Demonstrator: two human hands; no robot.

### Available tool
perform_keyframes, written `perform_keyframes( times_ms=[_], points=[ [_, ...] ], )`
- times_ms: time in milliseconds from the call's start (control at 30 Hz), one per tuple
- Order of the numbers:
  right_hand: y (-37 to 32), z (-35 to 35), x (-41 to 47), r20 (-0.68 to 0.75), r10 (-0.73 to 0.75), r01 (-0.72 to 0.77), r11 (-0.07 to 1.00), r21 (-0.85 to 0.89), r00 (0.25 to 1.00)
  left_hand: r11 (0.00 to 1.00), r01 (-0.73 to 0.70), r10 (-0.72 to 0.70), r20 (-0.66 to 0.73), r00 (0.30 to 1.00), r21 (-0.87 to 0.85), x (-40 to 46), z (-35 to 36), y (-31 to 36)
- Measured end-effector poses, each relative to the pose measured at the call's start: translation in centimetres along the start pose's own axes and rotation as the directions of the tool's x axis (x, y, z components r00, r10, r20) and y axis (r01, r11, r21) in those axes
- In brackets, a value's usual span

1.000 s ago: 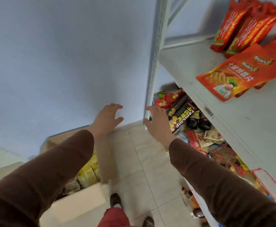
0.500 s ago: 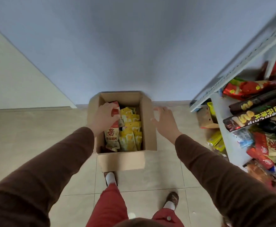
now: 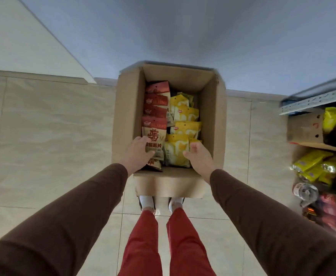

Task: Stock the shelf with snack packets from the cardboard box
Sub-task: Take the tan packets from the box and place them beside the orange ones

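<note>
The left hand (image 3: 138, 151) reaches into the near left corner of the cardboard box (image 3: 123, 116), thumb and fingers closing on the front red packet (image 3: 154, 134) — a grip that looks begun, not finished. The right hand (image 3: 198, 154) hangs relaxed and holding nothing, fingers loosely spread over the near right corner, just above the yellow packets (image 3: 178, 150). So the step in hand is picking stock out of the box. The next move calls for a firm pinch on the packet's top edge, a lift straight up past the box wall, then a turn toward the shelf (image 3: 314, 98) at the right. The packets are glossy, crinkly film pillows, soft and puffed, standing in two rows — red along the left wall, yellow beside them. The box is plain matte card with stiff open flaps, resting on smooth pale floor tiles (image 3: 53, 136).
</note>
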State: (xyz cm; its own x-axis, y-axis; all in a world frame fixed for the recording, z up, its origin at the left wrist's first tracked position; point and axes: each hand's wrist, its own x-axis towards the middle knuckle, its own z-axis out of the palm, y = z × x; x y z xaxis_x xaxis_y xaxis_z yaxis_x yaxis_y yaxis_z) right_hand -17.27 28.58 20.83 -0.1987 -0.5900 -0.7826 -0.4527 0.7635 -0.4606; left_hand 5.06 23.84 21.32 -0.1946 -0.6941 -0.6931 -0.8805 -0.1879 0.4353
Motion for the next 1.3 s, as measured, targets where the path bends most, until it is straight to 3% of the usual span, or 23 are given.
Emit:
perform_keyframes(
  times_ms=[233,533,700,900,1033,1167,1300],
  points=[
    [2.8,10.5,16.4,0.095,0.140,-0.151,0.982,0.115,0.986,0.997,0.066,-0.068,-0.042,0.997,-0.044,9.7,7.4,-6.9],
    [6.5,19.1,27.2,0.003,0.158,-0.157,0.983,0.091,0.988,0.986,0.066,-0.086,-0.130,0.988,-0.152,16.2,12.3,-10.4],
    [7.7,18.6,26.2,-0.098,0.079,-0.063,0.985,0.162,0.992,0.965,0.112,-0.140,-0.103,0.985,-0.237,17.5,13.0,-10.7],
    [11.4,12.0,24.7,-0.245,0.173,-0.132,0.976,0.174,0.954,0.879,0.251,-0.302,-0.066,0.951,-0.405,22.7,13.6,-10.0],
    [13.9,9.7,25.3,-0.282,0.194,-0.175,0.980,0.091,0.940,0.921,0.281,-0.326,-0.141,0.935,-0.268,27.2,14.9,-10.1],
    [14.8,9.5,26.0,-0.299,0.197,-0.173,0.979,0.104,0.934,0.975,0.219,-0.206,-0.275,0.939,0.018,29.6,16.3,-10.2],
    [15.8,9.8,26.7,-0.289,0.226,-0.183,0.968,0.169,0.930,0.984,0.177,-0.159,-0.287,0.945,0.035,30.7,18.1,-10.8]
  ],
)
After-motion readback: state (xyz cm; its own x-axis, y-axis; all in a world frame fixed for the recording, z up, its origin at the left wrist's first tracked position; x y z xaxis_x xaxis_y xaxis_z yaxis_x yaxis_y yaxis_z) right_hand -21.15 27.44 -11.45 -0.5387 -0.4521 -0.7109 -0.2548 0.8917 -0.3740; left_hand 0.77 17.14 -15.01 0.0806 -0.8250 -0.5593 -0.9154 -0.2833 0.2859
